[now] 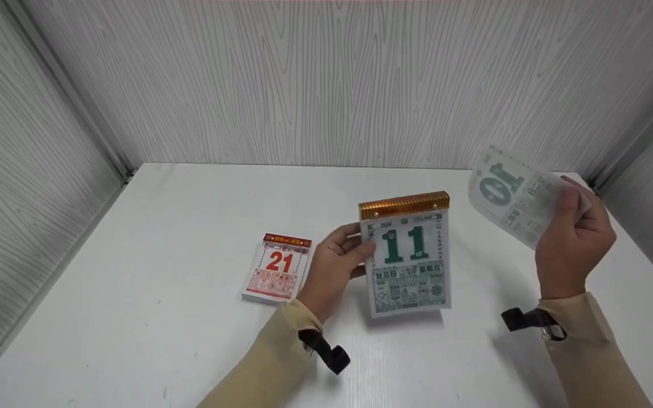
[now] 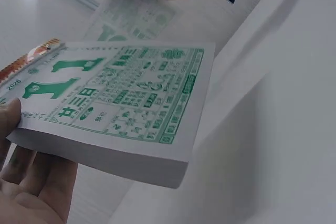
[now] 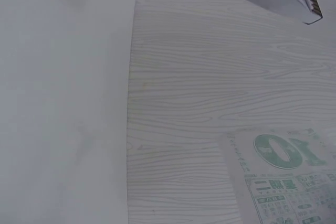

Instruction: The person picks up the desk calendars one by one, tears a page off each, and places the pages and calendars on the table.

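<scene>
My left hand (image 1: pixel 335 263) grips a thick tear-off calendar (image 1: pixel 411 266) by its left edge, thumb on the front and fingers behind. Its top page shows a green 11 under a shiny gold-orange binding strip (image 1: pixel 405 205). In the left wrist view the calendar block (image 2: pixel 121 93) appears tilted, its thick page edge facing the camera. Off to the right, my right hand (image 1: pixel 576 243) pinches a loose thin calendar page (image 1: pixel 508 192) between thumb and fingers. Its green 10 reads reversed in the head view. The right wrist view shows part of that page (image 3: pixel 283 177).
A smaller calendar (image 1: pixel 276 267) with a red 21 and a red header lies on the white table (image 1: pixel 190 226), left of my left hand. Wood-grain panels (image 1: pixel 304 79) stand behind the table and on both sides.
</scene>
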`<control>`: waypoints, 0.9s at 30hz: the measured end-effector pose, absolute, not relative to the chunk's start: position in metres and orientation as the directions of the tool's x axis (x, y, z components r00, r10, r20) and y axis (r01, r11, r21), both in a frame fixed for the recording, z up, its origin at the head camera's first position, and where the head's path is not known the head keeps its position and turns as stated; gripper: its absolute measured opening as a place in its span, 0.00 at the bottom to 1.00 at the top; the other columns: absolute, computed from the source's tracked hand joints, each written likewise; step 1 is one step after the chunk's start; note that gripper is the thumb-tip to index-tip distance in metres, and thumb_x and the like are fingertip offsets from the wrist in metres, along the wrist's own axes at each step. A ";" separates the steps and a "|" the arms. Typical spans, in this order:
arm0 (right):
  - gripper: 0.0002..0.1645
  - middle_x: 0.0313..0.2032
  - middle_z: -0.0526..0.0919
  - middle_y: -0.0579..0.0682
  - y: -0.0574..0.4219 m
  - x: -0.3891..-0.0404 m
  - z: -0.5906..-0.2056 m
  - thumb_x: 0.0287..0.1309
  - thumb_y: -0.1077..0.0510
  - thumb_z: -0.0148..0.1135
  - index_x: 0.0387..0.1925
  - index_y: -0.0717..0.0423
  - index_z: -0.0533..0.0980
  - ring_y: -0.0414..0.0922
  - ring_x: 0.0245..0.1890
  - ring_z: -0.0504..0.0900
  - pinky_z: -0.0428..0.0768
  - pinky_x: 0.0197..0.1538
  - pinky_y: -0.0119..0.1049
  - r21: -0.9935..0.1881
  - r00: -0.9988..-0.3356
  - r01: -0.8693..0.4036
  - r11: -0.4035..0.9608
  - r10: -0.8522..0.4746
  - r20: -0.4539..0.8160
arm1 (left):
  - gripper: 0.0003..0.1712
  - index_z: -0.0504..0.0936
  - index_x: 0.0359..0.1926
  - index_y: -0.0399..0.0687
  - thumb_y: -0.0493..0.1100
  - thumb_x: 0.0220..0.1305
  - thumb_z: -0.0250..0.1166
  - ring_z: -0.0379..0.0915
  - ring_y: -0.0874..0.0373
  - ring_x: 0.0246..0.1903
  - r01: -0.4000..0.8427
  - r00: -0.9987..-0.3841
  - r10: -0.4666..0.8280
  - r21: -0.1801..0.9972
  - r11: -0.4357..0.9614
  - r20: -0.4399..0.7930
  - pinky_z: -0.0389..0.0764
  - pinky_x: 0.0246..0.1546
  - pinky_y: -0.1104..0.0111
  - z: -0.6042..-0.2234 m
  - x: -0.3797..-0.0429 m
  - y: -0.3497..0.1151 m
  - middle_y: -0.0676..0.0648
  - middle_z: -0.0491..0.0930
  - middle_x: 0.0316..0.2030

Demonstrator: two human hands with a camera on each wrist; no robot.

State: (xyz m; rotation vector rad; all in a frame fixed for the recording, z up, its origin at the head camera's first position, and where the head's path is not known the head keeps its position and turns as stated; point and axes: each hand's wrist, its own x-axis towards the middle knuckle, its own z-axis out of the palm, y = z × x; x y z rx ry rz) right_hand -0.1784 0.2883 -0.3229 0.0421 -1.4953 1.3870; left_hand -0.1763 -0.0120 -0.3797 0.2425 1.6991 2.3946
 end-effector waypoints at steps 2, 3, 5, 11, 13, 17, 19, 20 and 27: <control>0.15 0.40 0.89 0.58 0.291 -0.178 -0.323 0.74 0.61 0.59 0.50 0.70 0.84 0.43 0.32 0.87 0.82 0.39 0.29 -0.711 -0.454 -0.616 0.339 0.585 0.673 | 0.21 0.80 0.62 0.49 0.43 0.70 0.69 0.86 0.49 0.48 -0.159 -0.953 0.300 0.922 -0.352 -0.050 0.86 0.49 0.59 -0.385 -0.173 0.002 0.44 0.87 0.52; 0.16 0.40 0.89 0.57 0.293 -0.178 -0.324 0.74 0.61 0.59 0.50 0.70 0.84 0.42 0.32 0.87 0.82 0.39 0.28 -0.711 -0.453 -0.606 0.357 0.580 0.677 | 0.21 0.80 0.62 0.49 0.43 0.70 0.69 0.86 0.50 0.47 -0.205 -0.945 0.315 0.910 -0.361 -0.088 0.86 0.48 0.59 -0.387 -0.172 0.008 0.43 0.87 0.51; 0.16 0.40 0.89 0.56 0.294 -0.178 -0.326 0.74 0.60 0.59 0.50 0.69 0.84 0.41 0.32 0.88 0.82 0.38 0.28 -0.725 -0.468 -0.584 0.364 0.579 0.668 | 0.21 0.80 0.61 0.47 0.43 0.69 0.69 0.87 0.51 0.45 -0.267 -0.933 0.326 0.897 -0.352 -0.151 0.86 0.47 0.60 -0.392 -0.169 0.018 0.43 0.88 0.49; 0.16 0.39 0.90 0.50 0.297 -0.187 -0.338 0.75 0.57 0.58 0.50 0.63 0.85 0.40 0.32 0.88 0.82 0.37 0.25 -0.778 -0.533 -0.496 0.387 0.571 0.624 | 0.22 0.79 0.62 0.45 0.44 0.70 0.69 0.87 0.52 0.44 -0.297 -0.930 0.292 0.922 -0.247 -0.222 0.84 0.49 0.62 -0.401 -0.169 0.029 0.45 0.89 0.46; 0.16 0.39 0.90 0.50 0.298 -0.191 -0.340 0.75 0.56 0.58 0.50 0.62 0.85 0.40 0.32 0.88 0.82 0.37 0.25 -0.779 -0.542 -0.489 0.393 0.562 0.624 | 0.23 0.77 0.63 0.44 0.43 0.71 0.68 0.87 0.51 0.44 -0.288 -0.936 0.277 0.926 -0.243 -0.218 0.85 0.49 0.61 -0.400 -0.172 0.028 0.44 0.88 0.47; 0.16 0.39 0.90 0.51 0.298 -0.195 -0.344 0.76 0.55 0.57 0.51 0.61 0.85 0.40 0.31 0.88 0.82 0.36 0.25 -0.771 -0.557 -0.493 0.402 0.535 0.635 | 0.26 0.71 0.66 0.41 0.41 0.72 0.66 0.86 0.52 0.46 -0.230 -0.952 0.247 0.953 -0.196 -0.179 0.85 0.48 0.61 -0.399 -0.177 0.027 0.43 0.86 0.50; 0.17 0.39 0.90 0.50 0.299 -0.195 -0.346 0.76 0.54 0.57 0.52 0.60 0.85 0.39 0.32 0.88 0.82 0.36 0.25 -0.769 -0.564 -0.489 0.411 0.524 0.638 | 0.26 0.70 0.66 0.42 0.41 0.73 0.65 0.86 0.54 0.47 -0.195 -0.959 0.232 0.974 -0.115 -0.164 0.85 0.48 0.62 -0.399 -0.179 0.026 0.44 0.85 0.51; 0.17 0.39 0.90 0.49 0.299 -0.194 -0.346 0.76 0.54 0.57 0.52 0.60 0.85 0.39 0.32 0.88 0.82 0.37 0.25 -0.770 -0.567 -0.484 0.416 0.521 0.638 | 0.25 0.70 0.66 0.42 0.41 0.73 0.65 0.85 0.55 0.48 -0.166 -0.963 0.226 0.985 -0.056 -0.149 0.84 0.49 0.63 -0.399 -0.180 0.026 0.44 0.85 0.52; 0.17 0.39 0.89 0.47 0.303 -0.193 -0.349 0.76 0.52 0.57 0.52 0.58 0.85 0.39 0.31 0.87 0.82 0.36 0.25 -0.769 -0.575 -0.460 0.444 0.511 0.639 | 0.29 0.73 0.70 0.37 0.44 0.72 0.64 0.78 0.56 0.53 -0.031 -0.964 0.242 0.951 0.308 -0.110 0.81 0.54 0.64 -0.394 -0.183 0.024 0.46 0.79 0.57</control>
